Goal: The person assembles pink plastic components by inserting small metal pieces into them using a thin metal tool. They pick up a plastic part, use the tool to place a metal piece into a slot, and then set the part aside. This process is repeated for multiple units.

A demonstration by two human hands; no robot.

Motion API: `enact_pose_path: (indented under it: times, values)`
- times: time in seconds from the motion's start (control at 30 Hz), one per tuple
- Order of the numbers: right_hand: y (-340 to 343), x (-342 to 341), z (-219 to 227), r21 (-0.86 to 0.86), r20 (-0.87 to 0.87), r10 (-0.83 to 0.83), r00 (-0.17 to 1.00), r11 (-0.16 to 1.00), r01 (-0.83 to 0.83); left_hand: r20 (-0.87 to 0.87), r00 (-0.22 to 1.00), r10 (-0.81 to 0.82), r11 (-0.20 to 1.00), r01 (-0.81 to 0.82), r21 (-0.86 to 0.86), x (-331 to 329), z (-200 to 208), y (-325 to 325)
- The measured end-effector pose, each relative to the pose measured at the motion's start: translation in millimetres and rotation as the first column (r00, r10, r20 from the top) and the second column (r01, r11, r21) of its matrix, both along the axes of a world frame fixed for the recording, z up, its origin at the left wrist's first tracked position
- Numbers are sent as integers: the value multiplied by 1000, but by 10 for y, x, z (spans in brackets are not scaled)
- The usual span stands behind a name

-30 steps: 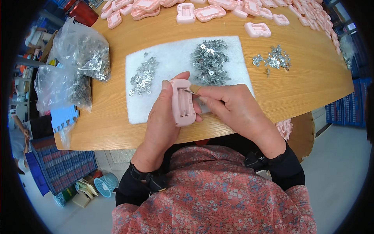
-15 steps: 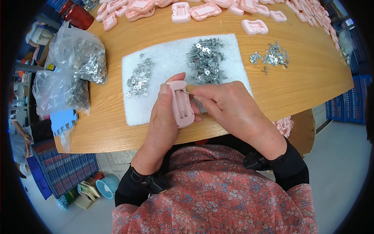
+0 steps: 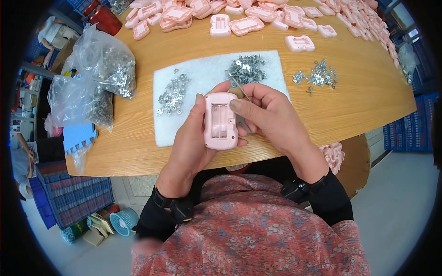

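Note:
My left hand (image 3: 186, 142) is closed around a pink plastic casing (image 3: 222, 143), held upright with its open battery compartment facing up at me. Small metal contacts show at both ends of that compartment. In my right hand (image 3: 276, 117) is a thin metal tool (image 3: 240, 87), its slim end pointing up and away; whether it is tweezers I cannot tell. The right thumb rests against the casing's upper right edge. Beneath both hands lies a white padded mat (image 3: 202, 69), bearing a pile of small metal contact pieces (image 3: 174, 94) on the left and a denser pile (image 3: 248, 69) behind the right hand.
More metal pieces (image 3: 322, 74) lie on the wooden table (image 3: 359, 96) right of the mat. Many pink casings (image 3: 262, 14) crowd the far edge, one casing (image 3: 299, 43) nearer. Plastic bags of metal parts (image 3: 103, 69), a blue foam piece (image 3: 79, 138) and a red canister (image 3: 103, 18) stand left.
The casing has turned to face me more squarely. My right hand has drawn the tool out of the compartment and swung it to point away, bringing the thumb onto the casing's edge.

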State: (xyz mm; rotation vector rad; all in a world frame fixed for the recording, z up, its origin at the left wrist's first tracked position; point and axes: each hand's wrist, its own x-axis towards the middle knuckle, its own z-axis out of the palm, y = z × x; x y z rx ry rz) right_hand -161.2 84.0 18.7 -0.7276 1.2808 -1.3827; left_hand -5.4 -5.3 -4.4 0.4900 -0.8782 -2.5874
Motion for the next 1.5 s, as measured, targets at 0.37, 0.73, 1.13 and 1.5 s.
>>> enact_pose_path:
  times: [0.37, 0.73, 1.13, 1.5]
  values:
    - [22, -135, 49, 21, -246, 3, 969, 1000, 2, 323, 904, 280, 521, 140, -842, -2, 177, -23]
    - [160, 57, -23, -198, -314, -231, 921, 964, 175, 56, 998, 30, 999, -29, -14, 14, 129, -167]
    - [182, 196, -135, -316, -498, -200, 844, 948, 38, -28, 994, -102, 977, 106, 182, 23, 30, -129]
    - [297, 71, -156, -355, -659, -280, 698, 934, 40, -261, 955, -142, 908, 230, 350, -61, -34, -21]
